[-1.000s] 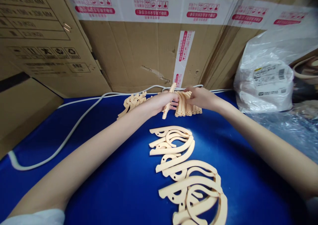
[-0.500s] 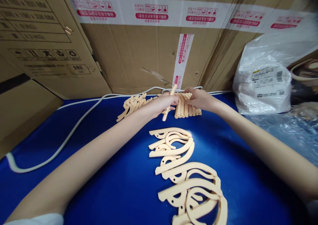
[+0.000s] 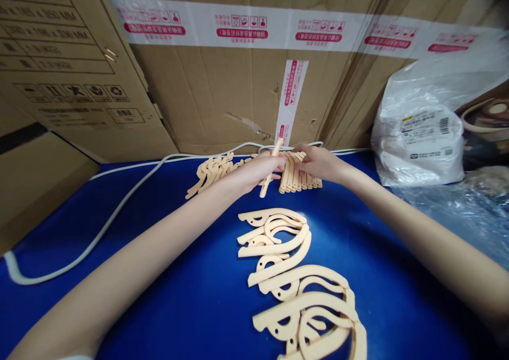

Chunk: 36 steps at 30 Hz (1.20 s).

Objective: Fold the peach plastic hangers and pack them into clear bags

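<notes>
My left hand (image 3: pixel 267 166) is closed around a slim beige hanger arm (image 3: pixel 265 186), which tilts up past its knuckles. Beside it, my right hand (image 3: pixel 316 164) has its fingers curled over a row of similar beige hanger arms (image 3: pixel 295 178), thumb and forefinger on one of them; the exact grip is partly hidden. To the left lies a pile of wavy beige pieces (image 3: pixel 210 172), partly covered by my left forearm. Nearer to me, several folded beige hangers (image 3: pixel 284 249) overlap in a line down the blue surface.
A cardboard wall (image 3: pixel 222 92) with printed tape rises behind the blue table (image 3: pixel 175 291). A white cable (image 3: pixel 119 203) runs along the back and left. On the right stand a white plastic bag (image 3: pixel 419 132) and clear plastic wrap (image 3: pixel 453 211). A printed carton (image 3: pixel 71 79) is at left.
Both hands stay at almost the same place, the left still holding the hanger arm. The whole view has shifted slightly, with the scene a little lower in the picture.
</notes>
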Available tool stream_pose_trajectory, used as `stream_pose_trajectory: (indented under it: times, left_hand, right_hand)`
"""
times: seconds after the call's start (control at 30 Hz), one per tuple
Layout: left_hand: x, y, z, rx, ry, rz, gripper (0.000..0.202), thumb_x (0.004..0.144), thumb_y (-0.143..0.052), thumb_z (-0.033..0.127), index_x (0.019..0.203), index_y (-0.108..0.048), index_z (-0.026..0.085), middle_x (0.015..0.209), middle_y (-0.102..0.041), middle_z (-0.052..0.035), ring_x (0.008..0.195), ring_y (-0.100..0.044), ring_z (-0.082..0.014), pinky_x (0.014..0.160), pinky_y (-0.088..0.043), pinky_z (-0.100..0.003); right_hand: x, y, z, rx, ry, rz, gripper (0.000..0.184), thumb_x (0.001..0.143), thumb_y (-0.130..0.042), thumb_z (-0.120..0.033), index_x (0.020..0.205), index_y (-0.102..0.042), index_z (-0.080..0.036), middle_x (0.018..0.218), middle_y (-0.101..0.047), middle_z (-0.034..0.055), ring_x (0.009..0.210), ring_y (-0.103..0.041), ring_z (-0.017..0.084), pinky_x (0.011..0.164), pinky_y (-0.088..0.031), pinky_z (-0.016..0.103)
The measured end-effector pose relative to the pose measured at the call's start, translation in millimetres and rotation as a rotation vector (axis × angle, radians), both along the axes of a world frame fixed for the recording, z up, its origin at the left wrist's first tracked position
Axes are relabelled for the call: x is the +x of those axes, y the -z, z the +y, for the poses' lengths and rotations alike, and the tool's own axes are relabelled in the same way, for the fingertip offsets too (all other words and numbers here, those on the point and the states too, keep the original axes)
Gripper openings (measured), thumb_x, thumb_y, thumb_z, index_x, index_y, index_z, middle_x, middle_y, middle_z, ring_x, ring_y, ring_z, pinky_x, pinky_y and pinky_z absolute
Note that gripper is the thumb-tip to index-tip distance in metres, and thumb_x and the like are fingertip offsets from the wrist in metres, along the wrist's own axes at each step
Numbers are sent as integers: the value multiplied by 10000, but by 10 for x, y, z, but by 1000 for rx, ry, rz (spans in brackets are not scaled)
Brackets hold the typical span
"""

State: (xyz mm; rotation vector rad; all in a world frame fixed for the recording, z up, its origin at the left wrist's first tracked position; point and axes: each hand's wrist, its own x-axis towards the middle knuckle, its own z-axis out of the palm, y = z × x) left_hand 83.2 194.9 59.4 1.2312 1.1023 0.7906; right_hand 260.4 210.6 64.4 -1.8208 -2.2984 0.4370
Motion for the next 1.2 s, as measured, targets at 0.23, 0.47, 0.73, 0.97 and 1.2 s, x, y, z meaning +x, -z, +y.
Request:
stream_pose_trajectory:
  times: [0.23, 0.47, 0.73, 0.97, 1.2]
  left_hand:
    - [-35, 32, 29, -12, -1, -19, 224, 702, -547, 67, 904, -543, 163, 1048, -644, -97, 999, -652, -215, 824, -539, -311]
    - [-16, 24, 23, -33, 7, -26, 200, 727, -562, 73, 905, -535, 160, 983, -644, -99, 953, -657, -212, 802, -539, -304]
    - [-16, -35, 2, 32, -17, -63, 57, 809, -563, 134, 842, -540, 176, 912, -627, -55, 847, -636, -174, 737, -502, -281]
    - [-97, -307, -39, 179, -46, -84, 617, 902, -314, 762, 676, -430, 200, 580, -395, 4, 516, -447, -119, 497, -329, -246]
    - [-173, -436, -131, 354, -95, -65, 367, 1000, -441, 403, 702, -481, 192, 606, -355, 26, 496, -380, -94, 494, -266, -242]
  right_hand:
    - [38, 53, 58, 40, -18, -61, 471, 857, -575, -214, 1318, -521, -133, 955, -739, 97, 824, -683, 228, 682, -431, 271]
    - [31, 88, 64, 71, -20, -74, 458, 877, -565, -243, 1323, -526, -146, 1029, -728, 108, 899, -674, 252, 721, -430, 287]
    - [-6, -9, -1, 110, 0, -5, 412, 890, -574, -250, 1281, -564, -120, 939, -728, 109, 866, -663, 254, 704, -420, 294]
    - [-242, -305, -299, 72, -195, 484, 402, 1022, -346, -399, 900, -643, -156, 754, -666, 19, 550, -558, 110, 566, -414, 229]
    - [-374, -382, -445, -5, -259, 886, 317, 853, -649, -481, 817, -609, -169, 772, -620, 8, 549, -522, 93, 483, -346, 225]
